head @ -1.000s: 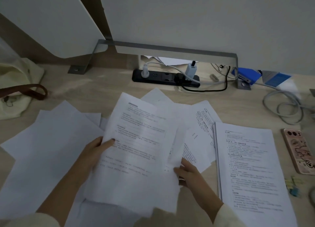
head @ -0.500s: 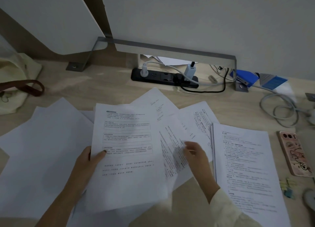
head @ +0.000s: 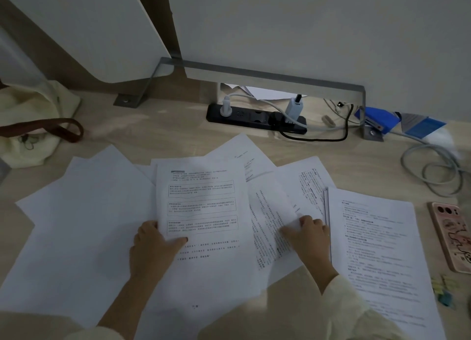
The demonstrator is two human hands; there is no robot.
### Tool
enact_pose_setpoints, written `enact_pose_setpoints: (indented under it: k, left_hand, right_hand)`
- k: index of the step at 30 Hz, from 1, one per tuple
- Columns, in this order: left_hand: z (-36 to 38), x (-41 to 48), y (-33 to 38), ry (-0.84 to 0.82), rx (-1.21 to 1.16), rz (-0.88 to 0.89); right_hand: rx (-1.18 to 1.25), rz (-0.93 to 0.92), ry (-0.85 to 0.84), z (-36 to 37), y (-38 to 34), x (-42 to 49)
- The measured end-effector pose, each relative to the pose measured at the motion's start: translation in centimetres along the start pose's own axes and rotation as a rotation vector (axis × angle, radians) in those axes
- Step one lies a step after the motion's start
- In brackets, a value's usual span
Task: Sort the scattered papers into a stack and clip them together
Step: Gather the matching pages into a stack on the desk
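Left hand [head: 153,248] is gripping the printed sheet [head: 204,212] at its left edge, thumb lying on top, the other fingers curling underneath. The sheet is sitting front and centre on the desk [head: 165,138]. Its long axis is running away from the person, its top edge is pointing toward the wall, and its text is reading upright.

Right hand [head: 308,240] is curling its fingers onto the skewed sheet [head: 270,207], just right of the printed sheet, and pinching it. That page is lying at an angle to the printed sheet.

More loose pages [head: 300,179] are fanning out beyond it, their corners pointing different ways.

The squared stack [head: 377,250] is lying further right, long axis front to back, leaning slightly left at the top.

Blank sheets [head: 84,212] are overlapping on the left.

Binder clips [head: 442,291] are sitting at the right edge, just beside the stack, blurred. Phone [head: 452,235] is lying beyond them.

Power strip [head: 254,119] is lying along the wall. Cloth bag [head: 28,125] is slumping far left.
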State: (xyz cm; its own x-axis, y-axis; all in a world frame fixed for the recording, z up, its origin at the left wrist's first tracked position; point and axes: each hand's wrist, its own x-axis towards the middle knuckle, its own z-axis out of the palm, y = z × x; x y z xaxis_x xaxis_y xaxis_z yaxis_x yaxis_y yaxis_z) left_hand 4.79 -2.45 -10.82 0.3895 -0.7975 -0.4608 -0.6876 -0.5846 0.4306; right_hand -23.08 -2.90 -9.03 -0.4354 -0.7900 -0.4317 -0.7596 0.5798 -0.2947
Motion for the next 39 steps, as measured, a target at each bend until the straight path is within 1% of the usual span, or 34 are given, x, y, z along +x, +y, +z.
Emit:
enact_pose_setpoints:
  k: [2,3,6,8,11,14,17,20,22,24,26,28,32,34,36,38,39]
  left_hand:
    - [-0.1,0.3,0.0,-0.032,-0.002,-0.011]
    - [-0.2,0.3,0.1,-0.049,0.006,-0.015]
    - [0.1,0.0,0.3,-0.076,0.031,0.007]
    - [0.3,-0.3,0.5,-0.066,0.027,0.025]
    - [0.3,-0.6,0.6,-0.067,-0.001,0.04]
    - [0.0,-0.3,0.2,-0.072,-0.06,0.033]
    - [-0.8,-0.6,0.0,-0.076,-0.245,-0.012]
    - [-1.5,-1.5,0.0,-0.094,-0.425,-0.011]
    - [-1.8,-1.9,-0.3,-0.111,-0.461,-0.012]
    - [-1.8,-2.3,-0.4,-0.122,-0.478,-0.028]
    - [-1.7,-2.7,-0.6,-0.133,-0.548,-0.069]
    - [-1.7,-3.0,-0.6,-0.148,-0.611,-0.1]
    - [-1.2,-3.2,-0.7,-0.21,-0.713,-0.12]
    - [-1.5,-3.8,0.2,-0.211,-0.827,-0.144]
    - [-1.5,-4.2,1.4,-0.248,-1.015,-0.173]
    - [-1.9,-5.0,2.7,-0.269,-1.139,-0.254]
    - [-1.5,-4.8,2.8,-0.258,-1.171,-0.248]
  right_hand:
    - [-0.054,-0.033,0.006,-0.2,0.1,-0.2]
    - [-0.037,-0.048,0.02,-0.3,0.1,-0.2]
    - [0.17,-0.096,0.062,-0.9,0.1,-0.6]
    - [0.231,-0.152,0.105,-1.8,0.0,-1.0]
    - [0.26,-0.223,0.23,-3.6,-0.1,-1.7]
    - [0.38,-0.249,0.379,-6.1,-0.2,-2.3]
    - [0.607,-0.206,0.504,-9.4,-0.1,-2.6]
    - [0.853,-0.15,0.593,-11.9,0.4,-2.8]
    - [0.985,-0.104,0.631,-12.8,0.8,-3.2]
    - [1.098,-0.048,0.635,-13.3,1.1,-3.9]
    - [1.185,-0.003,0.575,-13.3,1.6,-4.4]
    - [1.214,0.022,0.457,-12.4,2.2,-4.7]
    - [1.245,0.096,0.154,-8.1,2.4,-5.3]
    - [1.283,0.157,-0.026,-5.2,1.9,-6.1]
    - [1.235,0.19,-0.196,-2.5,1.3,-7.1]
    - [1.16,0.213,-0.36,-0.4,0.5,-8.1]
    - [1.131,0.225,-0.44,0.3,0.0,-8.6]
